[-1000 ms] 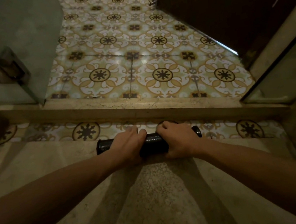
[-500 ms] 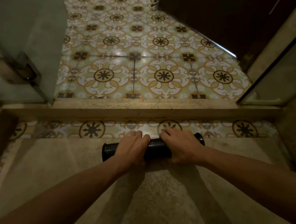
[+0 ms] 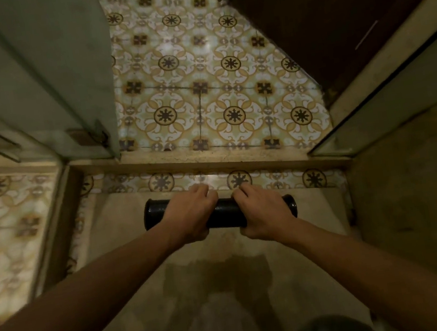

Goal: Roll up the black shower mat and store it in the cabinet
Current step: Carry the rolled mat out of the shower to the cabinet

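Head view, looking down. The black shower mat point(image 3: 226, 213) is fully wound into a tight dark cylinder. It sits low over the plain shower floor point(image 3: 229, 278), just short of the raised curb point(image 3: 211, 160); cannot tell whether it touches the floor or is slightly lifted.

Left hand point(image 3: 193, 212) is wrapped over the roll left of its middle, fingers curled across the top and far side. Right hand point(image 3: 262, 212) is clenched on it right of middle, the thumb apparently tucked under the near side. Both hands are grasping the mat; a short bare stretch of roll shows between them, and an end sticks out past each hand.

Orientation: the long axis runs left to right across the view, roughly parallel to the curb, right end slightly nearer and lower in the frame. The open ends face left and right, toward the glass panel point(image 3: 26, 81) and the right-hand wall.

Step in hand, as I judge it: rolling looks done, lifting and carrying come next. To do it well, keep both grips tight so the coil does not spring loose, and pin the free edge under a thumb or palm. Keep the roll level so inner layers do not telescope out one end. A damp-looking patch point(image 3: 215, 277) on the floor suggests slippery footing.

No cabinet identifiable in this view; a dark wooden panel point(image 3: 329, 4) stands far right, but I cannot say what it is.
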A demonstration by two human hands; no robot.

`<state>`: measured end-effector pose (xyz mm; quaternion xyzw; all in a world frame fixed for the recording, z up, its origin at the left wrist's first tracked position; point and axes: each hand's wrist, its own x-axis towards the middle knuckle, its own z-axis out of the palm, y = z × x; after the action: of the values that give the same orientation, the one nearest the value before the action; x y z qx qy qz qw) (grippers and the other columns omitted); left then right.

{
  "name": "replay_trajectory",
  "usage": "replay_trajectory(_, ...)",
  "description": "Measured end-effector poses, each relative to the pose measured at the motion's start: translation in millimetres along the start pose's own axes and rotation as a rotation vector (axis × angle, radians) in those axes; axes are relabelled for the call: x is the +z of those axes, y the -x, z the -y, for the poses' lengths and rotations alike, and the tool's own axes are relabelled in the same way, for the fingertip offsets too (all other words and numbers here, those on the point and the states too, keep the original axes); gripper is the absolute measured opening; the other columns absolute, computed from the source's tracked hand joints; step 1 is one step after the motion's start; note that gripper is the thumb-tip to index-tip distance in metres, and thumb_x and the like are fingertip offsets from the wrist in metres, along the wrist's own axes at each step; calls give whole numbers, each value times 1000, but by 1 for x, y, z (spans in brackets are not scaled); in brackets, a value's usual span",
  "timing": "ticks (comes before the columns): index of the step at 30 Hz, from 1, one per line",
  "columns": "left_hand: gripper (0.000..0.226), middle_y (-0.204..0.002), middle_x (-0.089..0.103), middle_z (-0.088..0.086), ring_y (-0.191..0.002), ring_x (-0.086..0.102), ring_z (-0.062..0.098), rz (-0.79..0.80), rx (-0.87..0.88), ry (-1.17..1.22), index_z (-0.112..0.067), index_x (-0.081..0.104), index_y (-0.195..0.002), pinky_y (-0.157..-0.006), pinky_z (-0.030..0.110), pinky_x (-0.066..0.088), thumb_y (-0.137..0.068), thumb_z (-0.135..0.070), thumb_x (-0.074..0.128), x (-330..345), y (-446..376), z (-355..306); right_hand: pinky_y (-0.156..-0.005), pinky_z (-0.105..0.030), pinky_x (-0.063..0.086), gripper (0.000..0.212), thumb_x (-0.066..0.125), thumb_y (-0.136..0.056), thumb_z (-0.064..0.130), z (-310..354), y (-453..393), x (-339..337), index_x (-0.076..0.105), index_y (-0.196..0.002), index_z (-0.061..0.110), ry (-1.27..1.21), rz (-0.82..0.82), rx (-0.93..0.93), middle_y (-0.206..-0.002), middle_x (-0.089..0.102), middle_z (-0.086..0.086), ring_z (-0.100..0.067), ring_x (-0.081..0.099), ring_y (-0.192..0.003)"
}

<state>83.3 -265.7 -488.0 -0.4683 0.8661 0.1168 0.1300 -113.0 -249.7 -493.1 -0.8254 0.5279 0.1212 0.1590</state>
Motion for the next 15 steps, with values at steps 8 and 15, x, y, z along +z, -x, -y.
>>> replay_trajectory(8, 58, -109, 52, 5, -98, 51, 23, 82, -124, 160, -18, 49, -117, -61, 32, 40, -69, -37, 75, -198, 142, -30, -66, -41, 54, 60, 84, -66, 31, 79, 115, -205, 56, -116, 15, 5, 86, -38, -108, 55, -8, -27, 56, -92)
replay_trajectory(15, 53, -108, 50, 5, -97, 51, 23, 64, -164, 220, -18, 52, -111, -60, 32, 37, -67, -36, 76, -339, 242, -39, -68, -40, 53, 53, 85, -65, 27, 143, 196, -343, 58, -109, 15, -23, 46, -25, -103, 55, -7, -26, 56, -87)
